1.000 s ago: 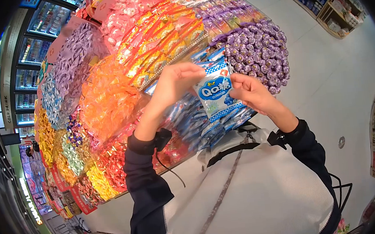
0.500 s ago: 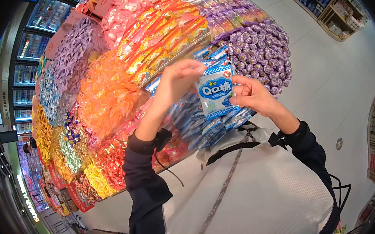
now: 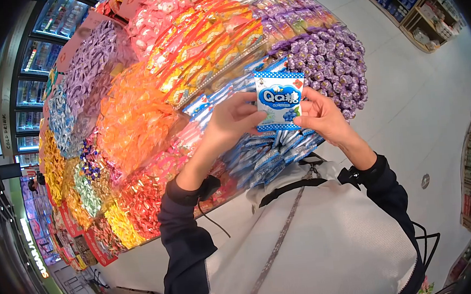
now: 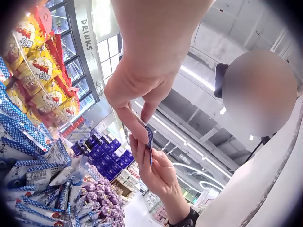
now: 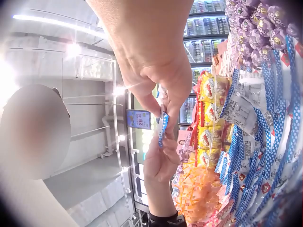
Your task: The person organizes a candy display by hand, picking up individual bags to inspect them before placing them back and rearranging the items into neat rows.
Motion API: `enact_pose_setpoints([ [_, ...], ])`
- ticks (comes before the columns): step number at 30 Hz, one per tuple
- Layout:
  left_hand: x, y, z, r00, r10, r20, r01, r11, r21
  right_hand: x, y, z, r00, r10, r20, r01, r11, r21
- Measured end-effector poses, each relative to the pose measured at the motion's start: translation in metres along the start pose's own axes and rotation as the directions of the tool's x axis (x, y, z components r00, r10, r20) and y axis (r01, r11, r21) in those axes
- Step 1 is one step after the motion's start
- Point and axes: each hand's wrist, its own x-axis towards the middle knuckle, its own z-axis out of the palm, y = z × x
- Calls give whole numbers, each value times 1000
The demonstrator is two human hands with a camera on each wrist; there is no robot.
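Note:
A small blue-and-white bag of QQ gummy candy is held upright, front towards the head camera, with blueberries printed low on it. My left hand pinches its left edge, thumb on the front. At the opposite edge my right hand grips the lower corner between thumb and fingers. Both wrist views show the bag nearly edge-on between the two hands. Just beneath lies a heap of similar blue-and-white bags; more of these bags fill the lower left of the left wrist view.
Purple foil-wrapped candies adjoin the heap on the right. Yellow-and-red packets lie behind a clear divider, with orange-wrapped candies to the left. Drink fridges line the far left, and pale floor extends on the right.
My left hand, earlier held over the bag's upper left, has come down to its left edge and now pinches it. The bag has risen slightly and turned squarer to the head view.

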Motion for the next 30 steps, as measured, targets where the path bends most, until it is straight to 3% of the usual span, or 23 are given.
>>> enact_pose_setpoints([
  [16,-5,-1,2,999,-32,-5,32,999,39,-3,0,1,1000,-4,10,4,999,-33],
  [20,-6,-5,5,1000,-21,-10,21,999,-36,-4,4,-2,1000,-16,-2,15,999,-45],
  [22,-6,-14,11,998,-28,-48,28,1000,-14,-7,12,-9,999,-39,15,41,991,-131],
  [24,-7,-28,10,998,54,-18,-50,985,168,-14,15,-9,999,-32,2,31,977,-209],
  [27,-12,-40,10,990,142,-10,-123,893,433,-15,4,-15,995,-91,-39,51,813,-580],
  [30,-16,-40,23,974,224,-20,-173,804,569,-15,-10,-14,994,-105,26,87,635,-768],
])
